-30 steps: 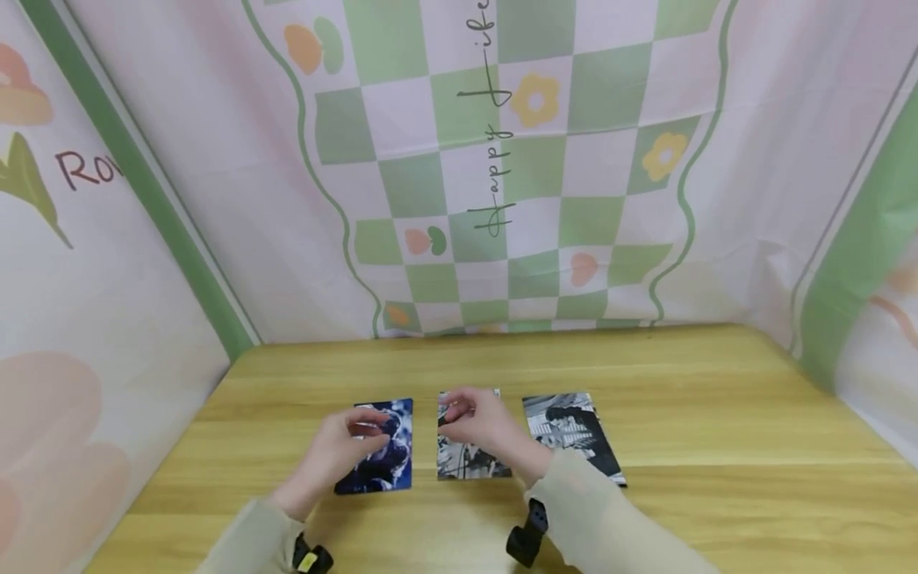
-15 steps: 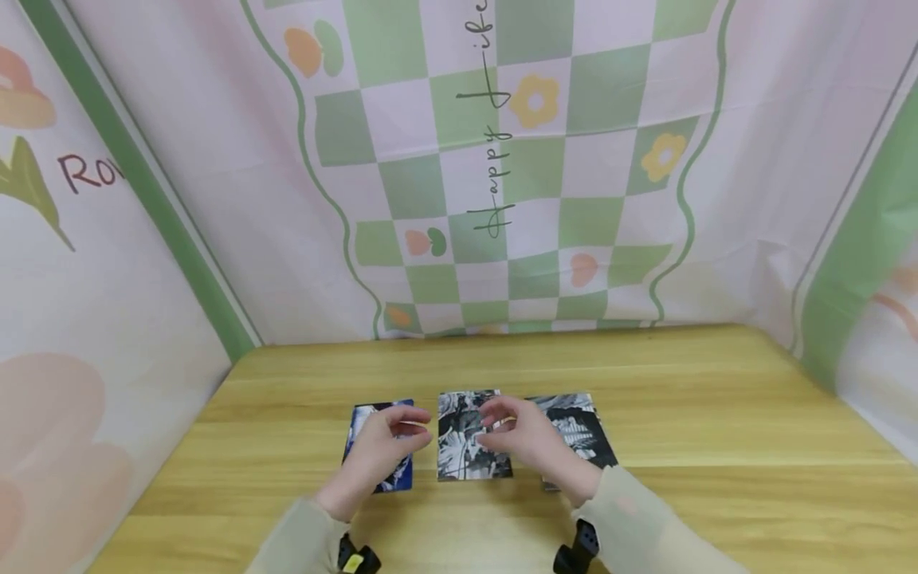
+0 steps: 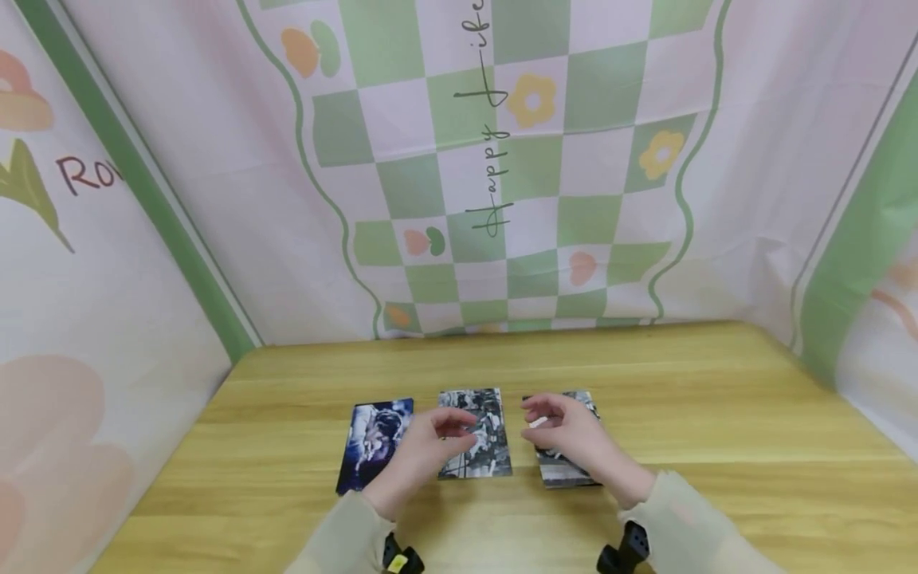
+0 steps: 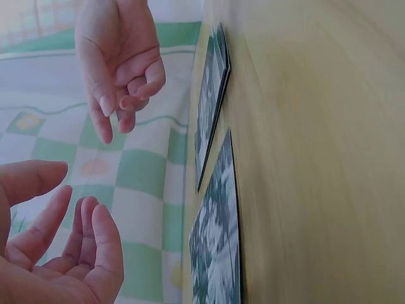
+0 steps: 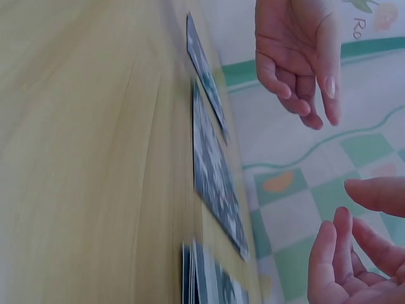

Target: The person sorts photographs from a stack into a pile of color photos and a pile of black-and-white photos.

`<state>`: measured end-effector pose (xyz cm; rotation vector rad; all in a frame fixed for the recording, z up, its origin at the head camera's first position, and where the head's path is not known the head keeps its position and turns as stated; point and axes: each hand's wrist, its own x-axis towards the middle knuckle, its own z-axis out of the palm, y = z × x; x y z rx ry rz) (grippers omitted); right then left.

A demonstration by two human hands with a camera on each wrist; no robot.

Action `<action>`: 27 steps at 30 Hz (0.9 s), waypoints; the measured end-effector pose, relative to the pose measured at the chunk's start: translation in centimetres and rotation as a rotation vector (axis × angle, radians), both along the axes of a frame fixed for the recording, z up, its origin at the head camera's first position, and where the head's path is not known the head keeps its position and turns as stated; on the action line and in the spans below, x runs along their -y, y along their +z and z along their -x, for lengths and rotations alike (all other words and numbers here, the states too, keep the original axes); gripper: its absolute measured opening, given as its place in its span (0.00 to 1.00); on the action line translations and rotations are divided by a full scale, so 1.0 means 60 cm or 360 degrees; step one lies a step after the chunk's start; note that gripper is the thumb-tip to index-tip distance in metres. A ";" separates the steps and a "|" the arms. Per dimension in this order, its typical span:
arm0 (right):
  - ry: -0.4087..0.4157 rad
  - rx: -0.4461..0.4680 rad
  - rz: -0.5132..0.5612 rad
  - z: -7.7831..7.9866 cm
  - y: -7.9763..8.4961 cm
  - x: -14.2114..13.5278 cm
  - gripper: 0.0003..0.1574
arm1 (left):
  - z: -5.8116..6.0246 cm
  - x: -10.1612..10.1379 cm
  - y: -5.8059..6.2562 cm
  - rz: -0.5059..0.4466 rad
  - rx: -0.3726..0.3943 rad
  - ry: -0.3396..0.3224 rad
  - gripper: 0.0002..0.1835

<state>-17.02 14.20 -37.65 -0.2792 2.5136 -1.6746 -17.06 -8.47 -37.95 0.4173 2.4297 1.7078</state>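
Three sets of printed picture cards lie in a row on the wooden table. The left card (image 3: 367, 450) is dark blue and white. The middle card (image 3: 489, 418) is black and white, and so is the right pile (image 3: 565, 476), whose layered edges show several cards in the right wrist view. My left hand (image 3: 423, 446) hovers between the left and middle cards, its fingertips over the middle one, thumb and fingers apart. Over the right pile hovers my right hand (image 3: 574, 434), fingers loosely bent, covering part of it. Neither hand holds anything; both wrist views show a gap above the cards.
The wooden table (image 3: 681, 399) extends around the cards on all sides. A checkered green and white curtain (image 3: 473, 279) hangs behind its back edge. Fabric walls stand at both sides. A small black device (image 3: 403, 556) is strapped at each wrist.
Both hands have moved to the right. The left has gone from over the left card toward the middle one, the right from the middle card to the right pile.
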 end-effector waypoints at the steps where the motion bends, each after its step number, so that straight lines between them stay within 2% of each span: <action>1: -0.0006 -0.0001 0.0010 0.001 -0.001 -0.006 0.27 | 0.000 -0.006 0.000 -0.0007 0.0003 -0.0009 0.13; 9: -0.0024 -0.0028 0.0018 0.002 -0.005 -0.050 0.29 | -0.003 -0.044 -0.007 -0.0060 0.0025 -0.0042 0.13; 17: -0.0076 -0.0065 -0.0123 0.009 -0.013 -0.092 0.30 | -0.003 -0.074 -0.012 -0.0188 0.0191 -0.0088 0.16; 22: -0.0107 -0.0070 -0.0179 0.012 -0.023 -0.113 0.29 | -0.001 -0.083 -0.019 -0.0188 0.0243 -0.0134 0.17; 27: -0.0133 -0.0051 -0.0234 0.013 -0.026 -0.127 0.30 | 0.000 -0.085 -0.025 -0.0199 0.0272 -0.0127 0.18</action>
